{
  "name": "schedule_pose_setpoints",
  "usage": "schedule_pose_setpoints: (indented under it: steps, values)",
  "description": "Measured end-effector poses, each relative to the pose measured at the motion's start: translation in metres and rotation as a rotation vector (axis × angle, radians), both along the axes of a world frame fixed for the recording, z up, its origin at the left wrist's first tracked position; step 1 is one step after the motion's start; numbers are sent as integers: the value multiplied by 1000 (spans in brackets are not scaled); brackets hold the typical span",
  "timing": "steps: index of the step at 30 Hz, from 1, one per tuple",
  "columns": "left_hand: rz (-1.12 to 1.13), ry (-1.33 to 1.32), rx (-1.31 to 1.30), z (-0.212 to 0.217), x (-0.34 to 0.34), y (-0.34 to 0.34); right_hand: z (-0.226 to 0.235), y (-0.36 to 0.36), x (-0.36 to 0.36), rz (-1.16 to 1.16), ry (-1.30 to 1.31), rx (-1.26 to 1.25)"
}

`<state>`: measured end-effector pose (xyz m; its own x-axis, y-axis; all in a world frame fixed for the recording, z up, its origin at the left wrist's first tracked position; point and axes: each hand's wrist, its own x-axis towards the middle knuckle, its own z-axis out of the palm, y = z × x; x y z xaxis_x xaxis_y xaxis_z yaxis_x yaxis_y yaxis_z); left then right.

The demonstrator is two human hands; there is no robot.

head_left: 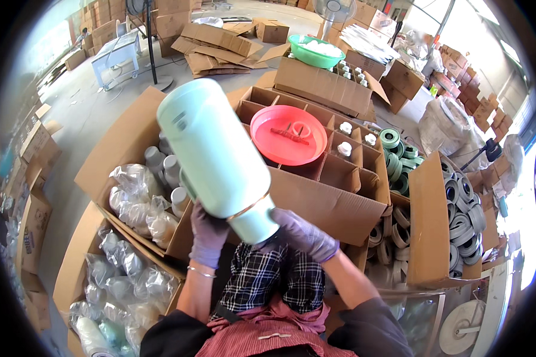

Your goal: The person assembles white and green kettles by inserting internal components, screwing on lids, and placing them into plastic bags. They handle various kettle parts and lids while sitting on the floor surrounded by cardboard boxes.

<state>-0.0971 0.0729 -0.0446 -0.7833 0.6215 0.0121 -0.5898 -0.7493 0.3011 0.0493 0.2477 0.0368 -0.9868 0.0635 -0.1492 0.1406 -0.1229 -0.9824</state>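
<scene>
A large mint-green thermos jug (215, 149) is tilted over my lap, its narrower lid end toward me and its wide base pointing away to the upper left. A thin gold-coloured ring circles it near the lid. My gloved left hand (208, 233) is closed around its left side by the handle, partly hidden behind the body. On the other side my gloved right hand (304, 232) grips the lid end, with some fingers tucked underneath. Just beyond the jug, a red plastic basin (289, 149) holding a red ring and small tools rests on a divided carton (333, 193).
Open cartons with plastic-wrapped parts (116, 279) and pale cylinders (171, 169) stand on my left. To the right are boxes of grey rings (463, 220) and green rings (393, 143). A green basin (317, 52) sits on a far carton, near flattened cardboard (217, 44).
</scene>
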Motion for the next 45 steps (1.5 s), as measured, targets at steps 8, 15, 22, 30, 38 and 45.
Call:
schedule_pose_setpoints:
  steps: [8, 15, 22, 30, 38, 45]
  values:
    - [252, 1276, -1010, -36, -6, -79, 22, 177, -156, -316, -177, 1622]
    - [-231, 400, -903, -38, 34, -91, 1, 181, -180, -150, -297, 1732]
    - [-405, 316, -939, -50, 22, -76, 63, 131, -43, -286, 46, -327]
    - [-760, 84, -504, -26, 25, -47, 55, 30, 42, 350, 759, 1522]
    - [-811, 402, -638, -36, 12, -47, 44, 13, 52, 475, 819, 1598]
    - [-155, 450, -977, -56, 25, -69, 26, 4, 58, -119, -437, 481]
